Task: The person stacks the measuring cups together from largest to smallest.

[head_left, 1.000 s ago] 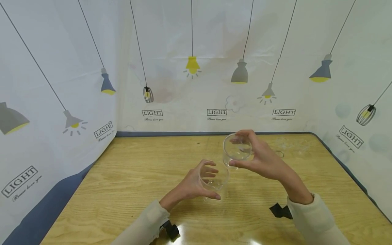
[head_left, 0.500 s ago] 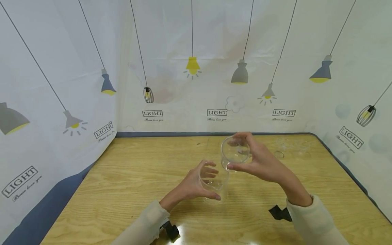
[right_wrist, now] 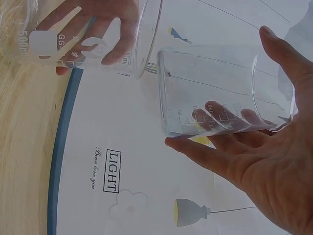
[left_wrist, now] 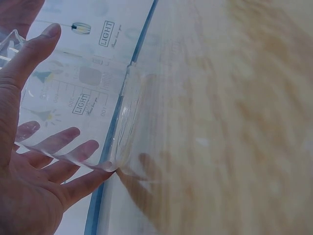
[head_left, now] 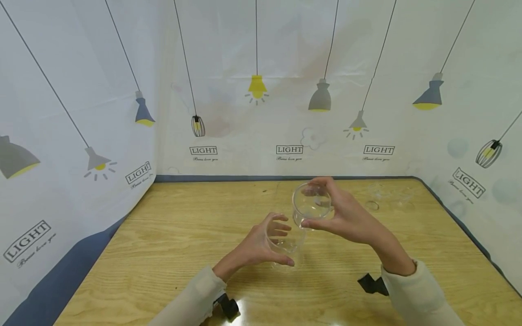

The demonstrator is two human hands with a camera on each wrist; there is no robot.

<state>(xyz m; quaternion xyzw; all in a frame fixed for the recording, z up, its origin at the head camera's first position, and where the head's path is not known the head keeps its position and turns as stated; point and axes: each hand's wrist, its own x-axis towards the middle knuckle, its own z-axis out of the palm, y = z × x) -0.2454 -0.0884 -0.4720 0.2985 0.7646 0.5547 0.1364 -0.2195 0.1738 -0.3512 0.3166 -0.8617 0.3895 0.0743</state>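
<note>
My left hand (head_left: 254,246) curves its thumb and fingers round a large clear glass beaker (head_left: 294,242) low over the wooden table. Its 500 ml marking and white label patch (right_wrist: 43,44) show in the right wrist view. Up and to the right of it, my right hand (head_left: 346,215) grips a smaller clear beaker (head_left: 311,203) between thumb and fingers. Printed graduations run along the smaller beaker (right_wrist: 210,88) in the right wrist view, and its base faces the larger beaker's rim, close by. Both beakers look clear inside, with fingers showing through the glass.
Toward the back right of the table (head_left: 171,235) stand faint clear glass pieces (head_left: 377,191), with a small ring-shaped thing (head_left: 372,205) in front of them. A white backdrop (head_left: 236,40) printed with lamps encloses the back and sides.
My right hand has moved slightly left and down with the smaller beaker, closer to the large one. The left hand and the large beaker have stayed in place.
</note>
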